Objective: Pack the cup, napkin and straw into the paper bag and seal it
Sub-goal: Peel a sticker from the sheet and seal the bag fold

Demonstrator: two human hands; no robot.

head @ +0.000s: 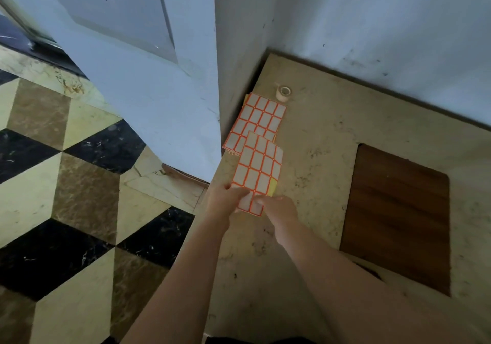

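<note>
Peeling a label: left hand (221, 200) grips the orange-bordered white sticker sheet (259, 169) over the beige stone table (318, 136), right hand (277, 207) fingers pinching its corner; label may tear. Cup, napkin, straw, bag unseen.

This looks like a corner of a commercial or public building rather than a home. The floor (79, 184) is polished marble in a cube pattern of black, brown and cream. A beige stone bench (318, 136) meets scuffed white walls (372, 19), carrying sheets of orange-bordered blank labels (256, 120) and a tape roll (283, 93).
</note>
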